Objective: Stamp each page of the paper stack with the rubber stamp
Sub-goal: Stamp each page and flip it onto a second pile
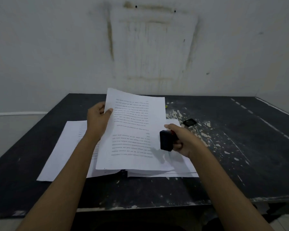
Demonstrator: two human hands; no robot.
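Head view, taken from left to right: a flat spread of loose white printed sheets [63, 147] lies at centre-left of the frame on the black, paint-chipped wooden table [240, 155], partly hidden by the left forearm. Just right of it the left hand [97, 120] pinches the left edge of a single white sheet of printed text [133, 130]. The thumb is on its face and the fingers are curled behind, and the sheet's far end is raised off the thick white paper stack [182, 170] at frame centre.

That sheet is light and limp. It bows under its own weight, would crease easily and would slide over its neighbours, so an edge pinch like this one with a gentle pull looks right.

Low right of the sheet, the right hand [182, 139] has its fingers wrapped round the black, boxy plastic rubber stamp [165, 141], held over the stack's right side and, going by its shadow, clear of the paper. The stamp looks rigid and light, and a grip round its body should give a square press.

The raised sheet covers most of the page beneath, so it probably has to go over to the left spread before the next page can be stamped.

Further right a small black square lid-like piece [190, 122] rests on the table, out of the way — a tiny yellowish speck [166, 106] by the sheet's upper right corner is too small to name.
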